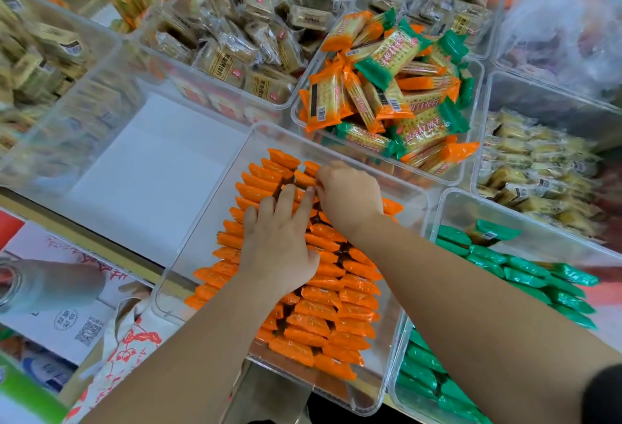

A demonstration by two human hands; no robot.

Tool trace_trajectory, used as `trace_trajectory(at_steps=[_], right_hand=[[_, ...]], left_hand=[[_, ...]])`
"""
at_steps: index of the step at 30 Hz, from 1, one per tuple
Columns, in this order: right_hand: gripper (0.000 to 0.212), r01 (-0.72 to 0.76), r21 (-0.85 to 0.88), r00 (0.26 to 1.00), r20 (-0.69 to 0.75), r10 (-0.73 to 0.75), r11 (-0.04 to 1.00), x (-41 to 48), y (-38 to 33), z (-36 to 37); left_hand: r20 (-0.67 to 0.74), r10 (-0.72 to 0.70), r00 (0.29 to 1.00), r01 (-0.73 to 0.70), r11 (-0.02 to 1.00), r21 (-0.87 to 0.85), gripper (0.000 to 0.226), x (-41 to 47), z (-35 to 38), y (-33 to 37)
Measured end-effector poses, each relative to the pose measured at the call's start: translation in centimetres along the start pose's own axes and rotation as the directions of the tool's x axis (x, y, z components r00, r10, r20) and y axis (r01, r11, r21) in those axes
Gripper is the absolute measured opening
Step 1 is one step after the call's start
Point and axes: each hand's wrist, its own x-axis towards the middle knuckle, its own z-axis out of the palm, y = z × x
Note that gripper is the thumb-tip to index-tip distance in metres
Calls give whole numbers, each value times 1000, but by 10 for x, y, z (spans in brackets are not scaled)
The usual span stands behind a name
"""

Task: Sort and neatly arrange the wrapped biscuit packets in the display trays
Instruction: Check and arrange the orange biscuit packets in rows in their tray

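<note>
Orange packets (323, 306) lie overlapped in tight rows down the middle of a clear tray (378, 356), running from 6 o'clock up to 12 o'clock. The left hand (279, 242) lies palm down on the rows at the centre, fingers straight and slightly spread, pressing on the wrappers and gripping nothing. Just past it, toward 12 o'clock, the right hand (350, 194) is bent at the knuckles, its curled fingers pinching one orange packet (304, 178) at the far end of the rows. The fingertips of the two hands nearly meet. At 1 o'clock a second tray holds a loose heap of mixed packets (387, 87), orange and green. At 4 o'clock green packets (525, 272) lie lined up in another tray.
</note>
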Motion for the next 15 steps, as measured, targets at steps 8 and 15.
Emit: trace_trajectory(at_steps=[8, 15], right_hand=[[8, 34, 347, 963, -263, 63, 937, -31, 21, -26], [14, -9, 489, 924, -330, 195, 872, -89, 42, -55]], left_hand=[[-13, 30, 999, -30, 997, 66, 77, 7, -12, 1], [-27, 56, 998, -54, 995, 87, 69, 10, -12, -5]])
